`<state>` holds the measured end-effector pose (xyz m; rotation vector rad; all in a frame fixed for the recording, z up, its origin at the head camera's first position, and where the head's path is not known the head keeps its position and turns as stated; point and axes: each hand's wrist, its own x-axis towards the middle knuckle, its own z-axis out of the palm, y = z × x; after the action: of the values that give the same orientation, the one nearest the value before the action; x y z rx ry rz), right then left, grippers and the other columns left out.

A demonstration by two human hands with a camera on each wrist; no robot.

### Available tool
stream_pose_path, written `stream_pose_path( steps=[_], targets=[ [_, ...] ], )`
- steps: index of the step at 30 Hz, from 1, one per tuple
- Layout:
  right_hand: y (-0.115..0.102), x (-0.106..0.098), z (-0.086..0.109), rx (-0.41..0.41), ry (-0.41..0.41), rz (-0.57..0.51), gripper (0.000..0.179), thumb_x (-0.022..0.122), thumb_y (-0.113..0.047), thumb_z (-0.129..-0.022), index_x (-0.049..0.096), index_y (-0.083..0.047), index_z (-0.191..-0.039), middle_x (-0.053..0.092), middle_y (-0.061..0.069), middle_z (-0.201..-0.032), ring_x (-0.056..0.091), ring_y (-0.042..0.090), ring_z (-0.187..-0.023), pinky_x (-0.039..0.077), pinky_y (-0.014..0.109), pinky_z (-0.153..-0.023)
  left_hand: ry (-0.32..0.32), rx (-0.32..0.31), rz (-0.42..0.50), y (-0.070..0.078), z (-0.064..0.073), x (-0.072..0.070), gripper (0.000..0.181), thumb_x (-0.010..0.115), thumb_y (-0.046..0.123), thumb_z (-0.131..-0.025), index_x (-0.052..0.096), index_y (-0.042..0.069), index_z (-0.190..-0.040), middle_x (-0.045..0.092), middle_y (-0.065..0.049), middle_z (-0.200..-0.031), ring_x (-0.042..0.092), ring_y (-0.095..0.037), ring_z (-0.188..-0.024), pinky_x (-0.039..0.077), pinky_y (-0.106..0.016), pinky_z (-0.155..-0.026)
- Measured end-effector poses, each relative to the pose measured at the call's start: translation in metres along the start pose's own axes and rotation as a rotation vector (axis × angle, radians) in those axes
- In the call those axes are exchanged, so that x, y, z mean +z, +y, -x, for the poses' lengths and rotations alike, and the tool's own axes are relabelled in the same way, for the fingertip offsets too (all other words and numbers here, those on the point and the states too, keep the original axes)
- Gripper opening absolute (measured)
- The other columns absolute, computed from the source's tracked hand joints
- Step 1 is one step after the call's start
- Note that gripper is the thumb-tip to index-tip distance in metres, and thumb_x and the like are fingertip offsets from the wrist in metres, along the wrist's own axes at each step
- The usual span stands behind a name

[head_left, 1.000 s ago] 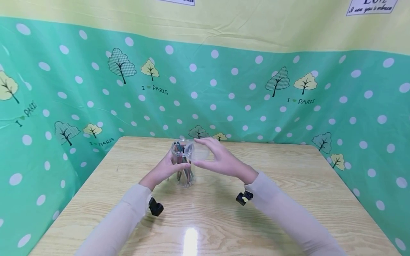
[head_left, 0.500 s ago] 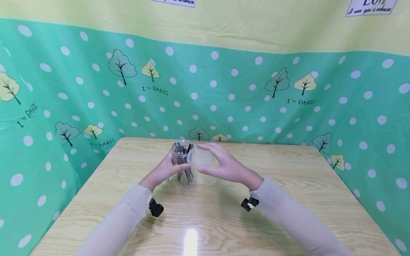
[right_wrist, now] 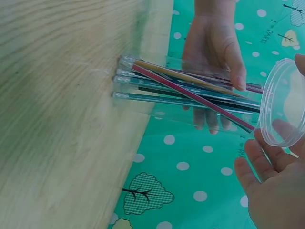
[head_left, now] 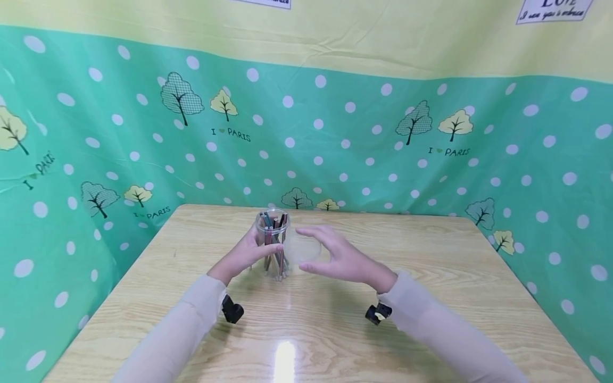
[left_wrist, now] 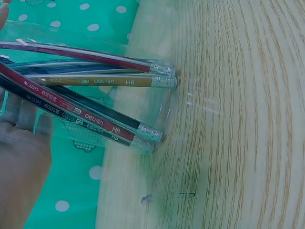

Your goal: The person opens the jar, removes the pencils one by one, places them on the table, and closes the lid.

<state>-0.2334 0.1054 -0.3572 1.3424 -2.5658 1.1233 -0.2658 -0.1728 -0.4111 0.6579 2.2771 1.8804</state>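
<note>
A clear plastic jar stands upright on the table with its mouth uncovered. Several pencils in red, dark green, black and brown lean inside, eraser-free silvery ends down at the base. My left hand grips the jar from its left side, thumb across the front. Just right of the jar, my right hand holds a clear round lid by its edge, between thumb and fingers. In the right wrist view the lid is tilted on edge near the jar's mouth. Lettering shows on the pencils in the left wrist view.
The wooden table extends around both arms. Behind it and along the left and right hangs a green and yellow curtain with dots and trees. Small black cameras sit at both wrists.
My right hand has moved right and slightly down with the lid, away from the jar's mouth. The left hand and the jar have stayed in place.
</note>
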Motion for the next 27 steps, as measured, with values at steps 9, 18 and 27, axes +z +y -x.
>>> stream_pose_path(
  steps=[9, 18, 27],
  targets=[
    [0.004, 0.008, 0.007, 0.009, -0.044, -0.009, 0.071, 0.072, -0.042, -0.092, 0.042, -0.018, -0.152, 0.041, 0.001, -0.153, 0.037, 0.021, -0.140, 0.035, 0.053, -0.111, 0.007, 0.005, -0.013, 0.000, 0.000, 0.000, 0.087, 0.077, 0.023, -0.091, 0.022, 0.038, -0.157, 0.048, -0.005, -0.150, 0.043, -0.028, -0.138, 0.023, -0.060, -0.115],
    [0.008, 0.019, 0.013, 0.058, -0.104, -0.039, 0.071, 0.071, -0.048, -0.091, 0.042, -0.024, -0.152, 0.041, -0.005, -0.152, 0.036, 0.014, -0.139, 0.035, 0.047, -0.112, -0.006, 0.025, 0.001, -0.001, -0.001, 0.000, 0.083, 0.076, 0.019, -0.092, 0.025, 0.030, -0.156, 0.050, -0.005, -0.148, 0.045, -0.028, -0.135, 0.021, -0.062, -0.115],
    [0.016, 0.036, 0.014, 0.095, -0.232, -0.039, 0.077, 0.072, -0.046, -0.091, 0.038, -0.016, -0.154, 0.037, 0.001, -0.156, 0.033, 0.019, -0.143, 0.031, 0.048, -0.115, 0.015, -0.006, -0.027, 0.001, 0.001, 0.000, 0.088, 0.076, 0.024, -0.092, 0.020, 0.038, -0.158, 0.047, -0.005, -0.150, 0.040, -0.030, -0.139, 0.018, -0.064, -0.115]
  ],
)
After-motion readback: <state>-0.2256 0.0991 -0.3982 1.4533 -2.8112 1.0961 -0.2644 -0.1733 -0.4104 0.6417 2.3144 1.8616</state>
